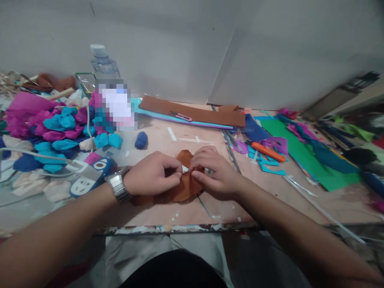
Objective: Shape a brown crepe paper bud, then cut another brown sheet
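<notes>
A round, gathered brown piece point(187, 188) of thin sheet sits between my hands, low over the table; whether it is crepe paper or cloth I cannot tell. My left hand point(154, 173), with a metal watch point(119, 185) at the wrist, pinches its left upper edge between thumb and forefinger. From the other side my right hand point(217, 172) grips the same edge, thumb in front and fingers curled behind. Folds run down from the pinched edge. A bit of white shows between the hands. Beyond my left hand lies a small dark-blue bundle point(141, 141).
Pink, turquoise and blue bundles point(60, 124) crowd the left, near a power strip point(93, 176) with cables. A bottle point(103, 64) stands behind a blurred-out phone point(117, 104). Toward the back lie brown strips point(192, 112) and pink-handled snips point(183, 117). Right: scissors point(231, 146), orange cutter point(268, 151), green sheet point(300, 148).
</notes>
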`<state>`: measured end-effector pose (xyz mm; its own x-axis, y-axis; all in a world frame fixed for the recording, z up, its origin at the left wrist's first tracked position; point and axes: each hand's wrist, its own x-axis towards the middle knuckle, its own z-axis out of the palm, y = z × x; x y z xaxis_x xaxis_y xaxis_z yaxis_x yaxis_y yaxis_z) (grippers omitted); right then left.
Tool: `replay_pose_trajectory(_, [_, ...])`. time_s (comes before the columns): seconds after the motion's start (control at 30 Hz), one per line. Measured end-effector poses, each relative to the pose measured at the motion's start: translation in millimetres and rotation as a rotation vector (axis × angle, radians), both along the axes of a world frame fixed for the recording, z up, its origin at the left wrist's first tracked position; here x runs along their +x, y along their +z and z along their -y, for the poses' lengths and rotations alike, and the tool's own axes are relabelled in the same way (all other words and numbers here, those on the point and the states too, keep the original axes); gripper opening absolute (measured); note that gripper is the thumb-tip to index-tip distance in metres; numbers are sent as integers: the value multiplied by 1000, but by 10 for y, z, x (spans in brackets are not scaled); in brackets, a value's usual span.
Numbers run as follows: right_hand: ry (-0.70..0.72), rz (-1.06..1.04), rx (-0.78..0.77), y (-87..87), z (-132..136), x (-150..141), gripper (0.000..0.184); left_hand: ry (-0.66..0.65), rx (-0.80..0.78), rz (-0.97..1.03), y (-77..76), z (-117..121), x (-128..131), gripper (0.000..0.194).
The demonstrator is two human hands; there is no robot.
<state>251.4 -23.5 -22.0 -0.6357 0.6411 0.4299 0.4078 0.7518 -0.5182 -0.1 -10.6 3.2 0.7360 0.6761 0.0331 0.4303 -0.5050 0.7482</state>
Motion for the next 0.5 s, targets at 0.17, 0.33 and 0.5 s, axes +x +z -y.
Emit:
replay_pose_trajectory(0.17, [10, 7, -20, -34, 20, -27, 13, -8, 73, -66, -25, 4, 24, 22])
replay_pose_trajectory(0.33, [28, 7, -26, -23, 34, -39, 10, -17, 86, -59, -36, 16, 27, 21])
replay_pose_trajectory(0.5, [31, 24, -32, -23, 44, -48, 12, -16, 78, -58, -35, 34, 47, 23])
